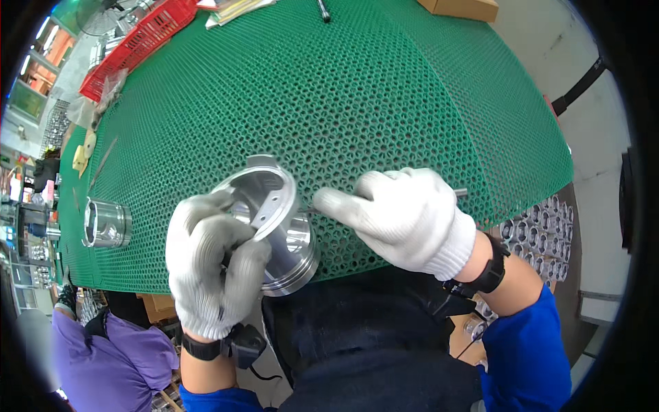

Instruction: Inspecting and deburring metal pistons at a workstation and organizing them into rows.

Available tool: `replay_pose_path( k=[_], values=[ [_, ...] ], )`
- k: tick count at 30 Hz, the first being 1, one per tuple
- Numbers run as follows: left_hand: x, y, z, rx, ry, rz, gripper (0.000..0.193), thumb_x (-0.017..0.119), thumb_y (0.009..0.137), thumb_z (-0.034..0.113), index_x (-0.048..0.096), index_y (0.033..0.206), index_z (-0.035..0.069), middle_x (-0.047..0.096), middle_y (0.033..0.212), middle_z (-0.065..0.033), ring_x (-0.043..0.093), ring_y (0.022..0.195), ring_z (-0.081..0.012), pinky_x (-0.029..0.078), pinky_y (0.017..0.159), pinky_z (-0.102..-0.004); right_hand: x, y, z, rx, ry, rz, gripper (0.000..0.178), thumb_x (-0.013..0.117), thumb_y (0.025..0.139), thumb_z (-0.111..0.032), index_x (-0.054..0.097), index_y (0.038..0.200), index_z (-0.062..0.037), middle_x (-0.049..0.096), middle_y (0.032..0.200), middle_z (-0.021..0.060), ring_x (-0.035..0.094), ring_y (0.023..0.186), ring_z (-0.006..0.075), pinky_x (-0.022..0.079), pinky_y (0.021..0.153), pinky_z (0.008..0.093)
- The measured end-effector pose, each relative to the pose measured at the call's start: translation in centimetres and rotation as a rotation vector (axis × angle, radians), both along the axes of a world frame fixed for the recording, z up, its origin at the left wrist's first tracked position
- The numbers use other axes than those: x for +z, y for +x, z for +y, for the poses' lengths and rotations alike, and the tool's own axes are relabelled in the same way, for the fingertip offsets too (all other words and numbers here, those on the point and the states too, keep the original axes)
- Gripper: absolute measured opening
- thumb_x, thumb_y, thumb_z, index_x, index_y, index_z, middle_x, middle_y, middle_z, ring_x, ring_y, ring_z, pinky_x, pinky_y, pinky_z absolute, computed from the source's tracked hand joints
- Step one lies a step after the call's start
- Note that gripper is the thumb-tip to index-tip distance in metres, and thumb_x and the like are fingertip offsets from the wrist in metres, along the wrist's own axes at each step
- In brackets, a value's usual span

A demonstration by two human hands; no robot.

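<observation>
My left hand [213, 261], in a white knitted glove, grips a shiny metal piston [292, 254] by its skirt. The piston is tilted, its hollow end turned upward and its ring grooves toward the near edge of the green mat [329, 103]. In my right hand [405, 220], also gloved, a thin metal rod-like tool [461, 193] is closed in the fingers. Its back end sticks out on the right, and its thin tip reaches the piston's side; whether they touch I cannot tell. A second piston [108, 223] stands on the mat to the left.
Along the far left edge is a red plastic crate [144, 44]. Papers [237, 10], a dark pen-like tool [324, 10] and a cardboard box [463, 8] lie at the back. Many metal parts [539, 237] sit low on the right. A person in purple [117, 357] is at lower left.
</observation>
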State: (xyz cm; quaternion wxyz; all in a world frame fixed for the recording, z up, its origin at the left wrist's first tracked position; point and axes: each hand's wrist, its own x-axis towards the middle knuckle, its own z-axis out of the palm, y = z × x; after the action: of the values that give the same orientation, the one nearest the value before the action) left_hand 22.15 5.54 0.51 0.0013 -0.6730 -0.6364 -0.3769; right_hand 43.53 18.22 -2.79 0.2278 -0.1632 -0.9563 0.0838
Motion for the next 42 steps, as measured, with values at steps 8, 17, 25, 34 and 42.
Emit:
replay_pose_path(
  k=[8,17,25,34,42],
  values=[
    [-2.3,4.0,-5.6,-0.009,-0.062,0.321,0.031,0.077,0.075,0.038,0.061,0.084,0.013,0.052,0.083,-0.0037,0.058,0.091,-0.0326,0.046,0.09,-0.0517,-1.8,2.1,-2.8,0.139,-0.859,-0.2,0.03,0.058,0.091,-0.019,0.066,0.119,-0.0132,0.063,0.071,0.0081,0.063,0.056,0.0191,0.053,0.051,0.0331],
    [-2.1,1.8,-4.5,0.343,0.081,0.209,0.051,0.081,0.065,0.055,0.058,0.078,0.012,0.052,0.083,-0.0046,0.058,0.091,-0.0299,0.046,0.096,-0.0557,0.6,4.7,-1.8,-0.127,-1.782,-0.019,0.038,0.055,0.096,-0.018,0.062,0.131,-0.006,0.06,0.074,-0.0002,0.047,0.054,0.0035,0.041,0.048,0.0192],
    [-3.6,-0.4,-5.0,-0.072,0.001,0.234,0.044,0.071,0.083,0.049,0.064,0.088,0.006,0.057,0.124,-0.0208,0.051,0.122,-0.0507,0.044,0.097,-0.0596,1.3,8.0,-0.7,0.029,-1.771,0.573,0.038,0.055,0.094,-0.025,0.065,0.122,-0.0015,0.064,0.07,0.0052,0.046,0.042,0.0046,0.038,0.038,0.0193],
    [-0.9,1.4,1.2,-0.073,0.045,0.239,0.026,0.077,0.066,0.018,0.063,0.083,0.005,0.053,0.085,-0.011,0.059,0.097,-0.0404,0.049,0.087,-0.0514,0.2,1.4,0.7,-0.031,0.067,-0.012,0.023,0.063,0.085,-0.014,0.066,0.108,-0.0148,0.054,0.065,0.0038,0.063,0.056,0.0238,0.053,0.049,0.0337],
    [-2.9,3.6,-2.2,-0.061,0.006,0.286,0.031,0.08,0.074,0.031,0.065,0.093,0.012,0.055,0.085,-0.0029,0.057,0.084,-0.0264,0.048,0.096,-0.0522,-1.5,3.4,0.5,0.128,-1.169,-0.064,0.031,0.055,0.093,-0.02,0.067,0.12,-0.0107,0.066,0.074,0.0097,0.064,0.061,0.0178,0.053,0.057,0.0297]
  ],
)
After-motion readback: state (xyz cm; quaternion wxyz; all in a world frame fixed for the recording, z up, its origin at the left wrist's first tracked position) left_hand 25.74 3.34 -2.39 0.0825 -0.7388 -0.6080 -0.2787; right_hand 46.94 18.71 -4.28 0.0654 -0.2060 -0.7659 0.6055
